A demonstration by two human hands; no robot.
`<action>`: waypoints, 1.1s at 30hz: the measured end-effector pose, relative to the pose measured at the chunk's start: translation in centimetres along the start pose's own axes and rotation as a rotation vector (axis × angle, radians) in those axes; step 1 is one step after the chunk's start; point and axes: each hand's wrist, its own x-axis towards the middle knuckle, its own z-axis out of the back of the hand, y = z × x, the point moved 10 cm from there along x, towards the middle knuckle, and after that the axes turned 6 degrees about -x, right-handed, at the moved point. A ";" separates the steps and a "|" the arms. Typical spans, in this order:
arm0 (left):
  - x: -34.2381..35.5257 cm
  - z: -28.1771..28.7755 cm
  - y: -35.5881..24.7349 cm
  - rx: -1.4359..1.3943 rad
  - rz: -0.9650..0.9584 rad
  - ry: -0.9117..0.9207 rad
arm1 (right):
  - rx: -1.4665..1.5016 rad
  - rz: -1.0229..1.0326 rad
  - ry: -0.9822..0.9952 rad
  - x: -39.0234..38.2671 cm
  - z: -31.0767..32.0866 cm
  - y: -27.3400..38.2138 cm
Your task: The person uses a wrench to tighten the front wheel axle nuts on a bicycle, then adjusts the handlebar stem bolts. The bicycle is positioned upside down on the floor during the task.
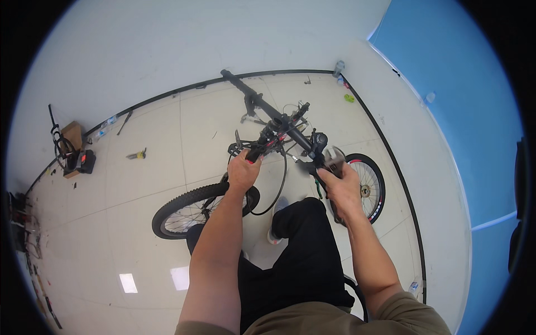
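A bicycle stands in front of me, its black handlebar point(262, 103) running from far left to near right. My left hand point(244, 172) is closed round a dark tube of the bicycle frame point(255, 153), close below the stem. Beside the handlebar's right end, my right hand point(341, 187) is closed on a grey metal tool that looks like an adjustable wrench point(334, 158). Its jaws show above my fingers; my hand hides much of the rest. A knobby-tyred wheel point(187, 209) lies to the left, and a wheel with a red-marked black rim point(365, 187) is at the right.
By the left wall are a cardboard box point(72, 134), a black-and-orange case point(85, 162) and a black floor pump or similar part point(62, 148). A yellow-handled tool point(137, 155) lies on the tiled floor point(128, 190). Bottles stand near the walls, with a yellow-green item point(349, 98) at the far right.
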 end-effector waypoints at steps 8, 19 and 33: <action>0.0 -0.7 0.5 -0.001 0.002 0.001 | -0.152 0.029 -0.103 1.7 4.0 -7.5; -0.7 -1.9 0.2 -0.014 0.013 0.009 | 0.015 -0.065 -0.096 12.1 1.9 -9.3; -1.0 -2.2 0.3 -0.097 0.004 0.031 | -0.041 0.165 -0.089 16.2 -1.7 -9.9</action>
